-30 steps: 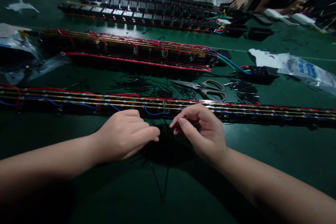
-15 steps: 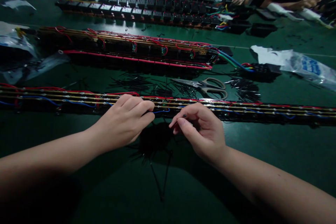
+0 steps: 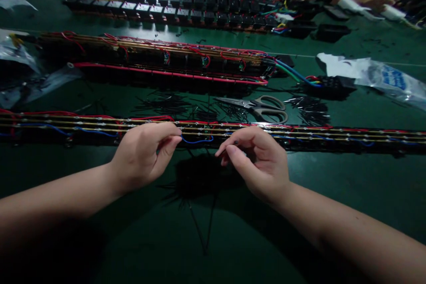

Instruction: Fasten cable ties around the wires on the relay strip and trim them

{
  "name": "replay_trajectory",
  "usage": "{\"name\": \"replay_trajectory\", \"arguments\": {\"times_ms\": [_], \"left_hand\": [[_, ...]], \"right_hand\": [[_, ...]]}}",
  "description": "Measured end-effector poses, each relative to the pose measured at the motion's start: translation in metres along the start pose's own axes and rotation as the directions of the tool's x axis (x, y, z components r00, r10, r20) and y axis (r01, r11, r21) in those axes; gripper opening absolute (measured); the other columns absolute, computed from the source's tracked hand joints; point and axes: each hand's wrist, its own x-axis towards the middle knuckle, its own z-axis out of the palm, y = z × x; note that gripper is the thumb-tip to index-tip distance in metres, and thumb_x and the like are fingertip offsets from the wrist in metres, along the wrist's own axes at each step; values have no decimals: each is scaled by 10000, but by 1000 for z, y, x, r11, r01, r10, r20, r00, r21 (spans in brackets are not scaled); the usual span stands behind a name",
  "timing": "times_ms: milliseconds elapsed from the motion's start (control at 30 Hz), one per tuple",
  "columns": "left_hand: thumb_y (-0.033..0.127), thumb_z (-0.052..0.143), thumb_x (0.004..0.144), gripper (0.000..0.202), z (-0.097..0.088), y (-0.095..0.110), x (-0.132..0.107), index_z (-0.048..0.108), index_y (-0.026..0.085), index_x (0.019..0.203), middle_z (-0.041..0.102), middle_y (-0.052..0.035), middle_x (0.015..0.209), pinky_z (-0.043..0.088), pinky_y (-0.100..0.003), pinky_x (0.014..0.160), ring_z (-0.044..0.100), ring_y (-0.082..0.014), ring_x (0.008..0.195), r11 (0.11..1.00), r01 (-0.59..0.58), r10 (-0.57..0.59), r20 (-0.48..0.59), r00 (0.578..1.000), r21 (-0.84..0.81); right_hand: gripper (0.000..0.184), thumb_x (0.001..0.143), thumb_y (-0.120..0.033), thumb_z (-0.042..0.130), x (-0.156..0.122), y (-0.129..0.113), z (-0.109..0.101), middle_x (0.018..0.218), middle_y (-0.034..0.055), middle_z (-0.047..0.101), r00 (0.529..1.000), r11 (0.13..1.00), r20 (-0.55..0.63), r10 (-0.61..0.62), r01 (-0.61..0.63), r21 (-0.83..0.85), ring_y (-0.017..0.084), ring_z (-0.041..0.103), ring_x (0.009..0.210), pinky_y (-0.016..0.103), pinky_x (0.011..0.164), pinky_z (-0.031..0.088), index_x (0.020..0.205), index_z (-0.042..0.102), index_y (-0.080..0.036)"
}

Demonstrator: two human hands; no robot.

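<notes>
Our L hand (image 3: 143, 157), fingers curled at blue wire (image 3: 198, 140) on near strip (image 3: 333, 135), grip unclear, our R hand (image 3: 262, 166), fingers pinching thin black tie (image 3: 234, 143)

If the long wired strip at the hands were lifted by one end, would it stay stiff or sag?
Probably sags: the long wired strip runs past both edges of the view yet looks thin. Likely awkward rather than light, with a row of black parts under its rails. Its loose blue wire loops by the left hand could snag.
</notes>
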Motion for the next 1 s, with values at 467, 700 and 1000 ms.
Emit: {"name": "replay_trajectory", "arguments": {"times_ms": [467, 700, 1000], "left_hand": [[62, 419, 857, 212, -19, 7, 2, 573, 194, 793, 546, 10, 603, 355, -300, 540, 472, -130, 531, 970, -95, 128, 140, 982, -224], [440, 396, 990, 374, -15, 14, 4, 555, 199, 752, 507, -14, 590, 326, -348, 542, 462, -186, 547, 990, -138, 133, 153, 979, 26], [264, 685, 900, 264, -6, 3, 9, 596, 163, 1127, 702, -115, 1071, 493, -420, 808, 639, -280, 962, 930, -153, 78, 229, 970, 334]], "right_hand": [[98, 874, -219, 625, 62, -19, -24, 700, -39, 667, 994, 993, -100, 38, -48, -106, 99, 624, 556, 254, 513, 511, 827, 545, -249], [72, 844, -199, 608, 85, 7, -21, 649, -50, 673, 992, 990, 11, 128, -128, 57, 84, 593, 502, 214, 443, 451, 815, 548, -227], [65, 865, -199, 611, 78, 21, -22, 671, -33, 670, 987, 983, -6, 162, -161, 88, 68, 589, 513, 179, 432, 427, 852, 548, -191]]}}
